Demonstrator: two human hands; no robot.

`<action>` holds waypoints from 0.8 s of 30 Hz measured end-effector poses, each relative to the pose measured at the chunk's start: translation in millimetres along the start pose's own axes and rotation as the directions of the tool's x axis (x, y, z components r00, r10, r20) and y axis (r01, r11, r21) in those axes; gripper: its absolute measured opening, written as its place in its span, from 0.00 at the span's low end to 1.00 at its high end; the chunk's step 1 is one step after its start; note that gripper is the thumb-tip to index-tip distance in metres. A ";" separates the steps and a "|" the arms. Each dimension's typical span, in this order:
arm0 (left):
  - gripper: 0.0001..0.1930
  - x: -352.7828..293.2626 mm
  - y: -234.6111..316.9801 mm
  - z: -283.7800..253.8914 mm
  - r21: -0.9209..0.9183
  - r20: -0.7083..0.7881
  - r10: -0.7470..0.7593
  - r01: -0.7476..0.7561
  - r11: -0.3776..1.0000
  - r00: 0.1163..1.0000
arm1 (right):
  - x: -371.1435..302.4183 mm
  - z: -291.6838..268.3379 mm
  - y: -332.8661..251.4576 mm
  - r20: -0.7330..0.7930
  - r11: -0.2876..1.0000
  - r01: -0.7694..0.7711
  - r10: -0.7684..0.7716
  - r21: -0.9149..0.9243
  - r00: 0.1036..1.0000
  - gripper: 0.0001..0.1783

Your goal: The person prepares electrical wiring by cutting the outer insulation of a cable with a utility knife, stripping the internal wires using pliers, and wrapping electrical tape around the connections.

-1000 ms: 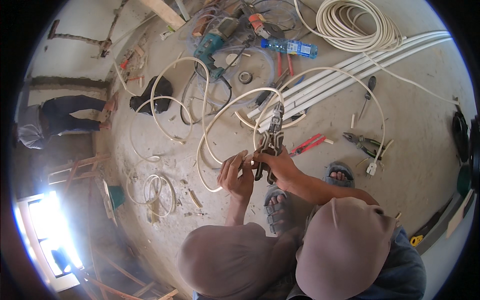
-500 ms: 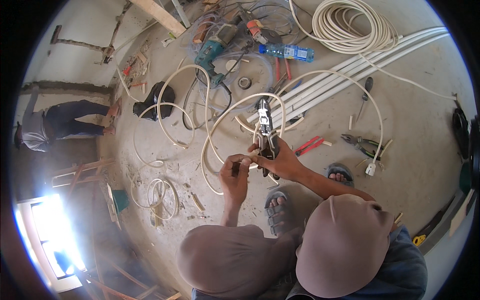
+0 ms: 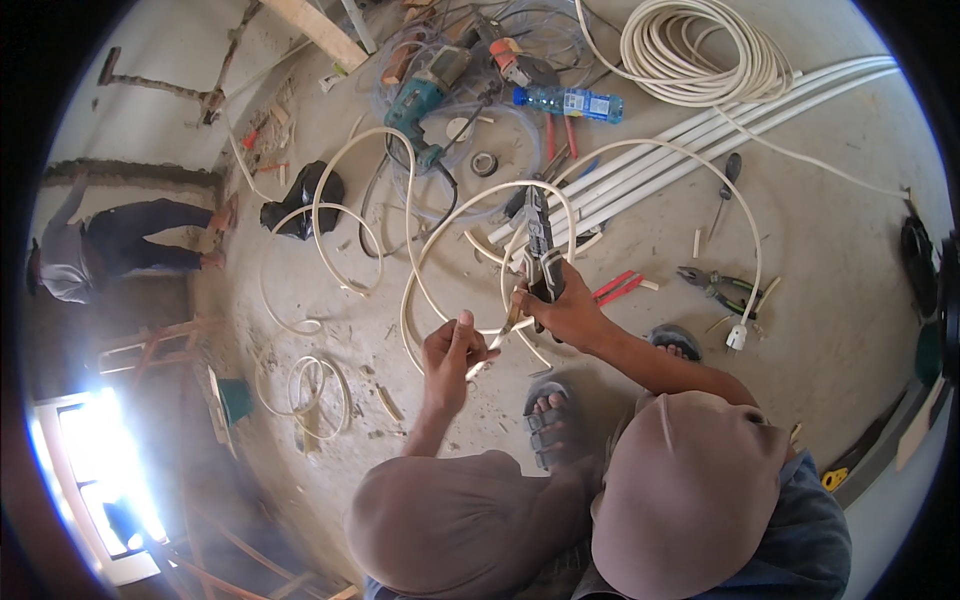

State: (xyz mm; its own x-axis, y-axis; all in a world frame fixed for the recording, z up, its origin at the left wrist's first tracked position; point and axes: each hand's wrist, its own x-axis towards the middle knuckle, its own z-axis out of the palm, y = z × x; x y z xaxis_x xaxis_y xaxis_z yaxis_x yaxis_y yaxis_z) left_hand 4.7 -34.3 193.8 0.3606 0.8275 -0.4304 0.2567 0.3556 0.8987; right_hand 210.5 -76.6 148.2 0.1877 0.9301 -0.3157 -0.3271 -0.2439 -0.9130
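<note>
My right hand [image 3: 568, 305] is closed round the black and grey handles of a pair of pliers [image 3: 540, 238], whose jaws point away from me. An off-white cable [image 3: 508, 325] passes by the fingers of this hand and slants down toward my left. There my left hand [image 3: 447, 360] has its fingers curled at the cable's pale end, with the thumb raised. How firmly those fingers grip is partly hidden. The same kind of cable lies in wide loops [image 3: 410, 210] on the floor beyond both hands.
A white plug [image 3: 737, 337], green-handled pliers [image 3: 715, 288], red-handled tool [image 3: 618, 288] and screwdriver [image 3: 727, 190] lie right. White pipes [image 3: 640, 180], a cable coil [image 3: 700, 60], bottle [image 3: 570, 103] and teal drill [image 3: 425, 100] are farther off. Another person [image 3: 130, 235] stands far left.
My left hand has moved left and toward me, away from my right hand, and its thumb has lifted. The pliers have turned, showing a darker side of their head.
</note>
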 end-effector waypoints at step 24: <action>0.13 25.0 -10.0 9.0 0.532 0.512 0.262 -0.542 0.651 0.818 | -9.8 -75.0 23.3 0.222 0.908 0.024 0.077 -0.418 0.972 0.20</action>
State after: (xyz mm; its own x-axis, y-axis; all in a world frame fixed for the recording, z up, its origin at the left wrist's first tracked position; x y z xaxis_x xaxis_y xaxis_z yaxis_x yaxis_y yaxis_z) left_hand 19.2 -21.1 173.3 0.8215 0.5473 -0.1600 0.4491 -0.4482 0.7730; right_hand 270.5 -112.0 110.7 -0.0480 0.9463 -0.3196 0.0942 -0.3143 -0.9446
